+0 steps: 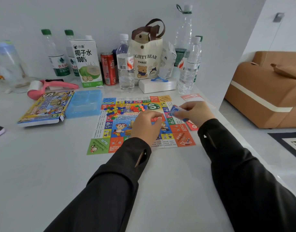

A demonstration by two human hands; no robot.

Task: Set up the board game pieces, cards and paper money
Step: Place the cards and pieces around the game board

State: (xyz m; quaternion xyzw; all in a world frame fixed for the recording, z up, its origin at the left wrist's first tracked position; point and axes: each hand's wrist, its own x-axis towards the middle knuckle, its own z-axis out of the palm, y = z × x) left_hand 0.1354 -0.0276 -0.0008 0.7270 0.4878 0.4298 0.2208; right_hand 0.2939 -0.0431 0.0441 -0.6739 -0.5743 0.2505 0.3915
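Our right hand (196, 113) pinches a blue card stack (176, 111) over the right edge of the board (100, 146); our left hand (144, 126) curls its fingers over a red card (154, 119) at the centre, though we cannot tell if it grips; coloured pieces (115, 110) lie heaped on the board beyond our left hand.

Table (43, 156): white.
Centre: board (100, 146), flat.
Left: box (43, 108), tray (85, 104), lint roller (48, 86).
Back: bottles (126, 67), carton (86, 62), can (108, 69), bag (147, 61), white box (157, 85).
Right: red cards (191, 97).
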